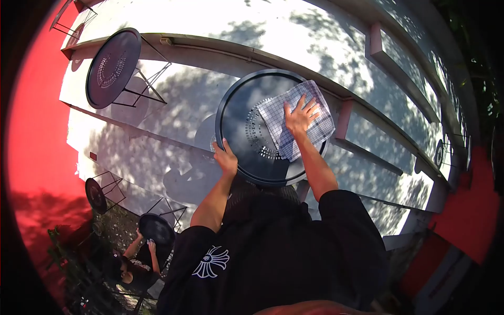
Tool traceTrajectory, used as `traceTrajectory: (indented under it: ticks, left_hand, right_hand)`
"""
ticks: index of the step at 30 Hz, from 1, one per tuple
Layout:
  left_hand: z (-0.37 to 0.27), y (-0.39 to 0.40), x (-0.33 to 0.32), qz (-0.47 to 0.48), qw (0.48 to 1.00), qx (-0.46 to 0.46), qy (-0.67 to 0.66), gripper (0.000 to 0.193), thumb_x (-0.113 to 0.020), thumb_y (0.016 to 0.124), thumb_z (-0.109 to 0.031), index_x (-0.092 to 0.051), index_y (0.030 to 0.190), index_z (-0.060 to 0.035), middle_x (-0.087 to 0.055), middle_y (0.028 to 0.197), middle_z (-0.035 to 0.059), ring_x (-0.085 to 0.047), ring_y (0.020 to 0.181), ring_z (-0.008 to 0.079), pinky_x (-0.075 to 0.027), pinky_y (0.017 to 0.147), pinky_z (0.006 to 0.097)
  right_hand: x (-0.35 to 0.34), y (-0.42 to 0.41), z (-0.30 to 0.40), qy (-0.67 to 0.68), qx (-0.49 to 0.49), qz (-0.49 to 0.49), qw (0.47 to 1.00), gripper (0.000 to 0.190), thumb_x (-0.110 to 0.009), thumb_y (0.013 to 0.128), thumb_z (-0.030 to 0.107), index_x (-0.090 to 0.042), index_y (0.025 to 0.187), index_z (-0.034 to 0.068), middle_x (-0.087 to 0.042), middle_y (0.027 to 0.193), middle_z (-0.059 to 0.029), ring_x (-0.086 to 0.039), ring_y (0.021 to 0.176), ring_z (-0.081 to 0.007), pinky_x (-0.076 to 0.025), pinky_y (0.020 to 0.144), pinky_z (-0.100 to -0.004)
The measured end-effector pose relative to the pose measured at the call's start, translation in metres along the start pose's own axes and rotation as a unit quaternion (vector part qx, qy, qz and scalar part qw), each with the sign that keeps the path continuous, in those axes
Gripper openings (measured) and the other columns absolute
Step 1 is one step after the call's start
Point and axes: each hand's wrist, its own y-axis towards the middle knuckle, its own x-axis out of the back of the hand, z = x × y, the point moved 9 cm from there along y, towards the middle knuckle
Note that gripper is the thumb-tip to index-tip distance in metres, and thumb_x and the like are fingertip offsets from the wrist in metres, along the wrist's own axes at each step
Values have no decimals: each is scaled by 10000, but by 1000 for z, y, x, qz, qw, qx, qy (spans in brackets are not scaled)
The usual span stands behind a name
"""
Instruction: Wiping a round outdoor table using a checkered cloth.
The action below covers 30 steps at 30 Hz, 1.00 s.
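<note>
A round dark metal tabletop (236, 114) with a raised rim and punched holes in its middle lies before me. My left hand (226, 158) grips its rim at the lower left, thumb over the edge. On the right part of the tabletop, a checked cloth (275, 114) is spread out, partly folded, and reaches to the rim. My right hand (302, 116) lies flat on the cloth with its fingers spread, pressing it against the metal.
Another round perforated table (114, 69) on thin legs stands at the upper left, a smaller one (95, 196) below it. At the lower left a person (138, 271) holds a round dark tabletop (157, 228). Concrete ledges (378, 39) run across the right.
</note>
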Motion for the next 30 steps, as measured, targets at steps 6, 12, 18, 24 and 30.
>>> traceTrajectory:
  ticks: [6, 12, 18, 24, 30]
  left_hand:
    - [-2, 9, 2, -70, 996, -57, -10, 566, -549, 1050, -391, -535, 1275, 128, -670, 991, 373, -636, 928, 553, -485, 810, 539]
    - [3, 8, 10, -89, 994, -58, 5, 562, -529, 1056, -360, -501, 1329, 131, -633, 1014, 430, -611, 989, 585, -483, 858, 560]
    - [-15, 3, 7, -58, 998, -36, 12, 510, -522, 1057, -389, -537, 1289, 65, -669, 952, 366, -637, 923, 557, -485, 837, 549]
    - [-11, 7, 0, -18, 1000, -2, 2, 586, -527, 1052, -428, -535, 1310, 99, -684, 1079, 342, -654, 1023, 504, -486, 903, 510]
    - [-8, 3, 6, -58, 998, -15, 26, 557, -489, 1061, -455, -532, 1309, 42, -686, 1053, 322, -610, 1020, 530, -431, 944, 547]
  right_hand:
    - [-9, 1, 155, 3, 238, 28, 971, 828, -445, 1012, 606, -233, 1632, 101, -146, 1660, -313, -114, 1527, -532, -77, 1210, -674]
    - [-13, -108, 226, 55, 406, 90, 908, 820, -448, 1011, 566, -262, 1606, 32, -170, 1681, -242, -124, 1558, -438, -54, 1250, -604]
    - [5, -16, 163, 121, 396, 31, 910, 735, -507, 989, 572, -341, 1604, 205, -267, 1676, -146, -218, 1543, -395, -121, 1254, -569]
    - [14, 38, 7, 56, 283, 18, 957, 689, -477, 1019, 542, -322, 1614, 231, -253, 1688, -116, -247, 1538, -374, -165, 1242, -565]
    - [30, -92, -62, 17, 118, 65, 991, 791, -462, 1019, 562, -238, 1636, 121, -137, 1681, -268, -193, 1511, -516, -127, 1230, -615]
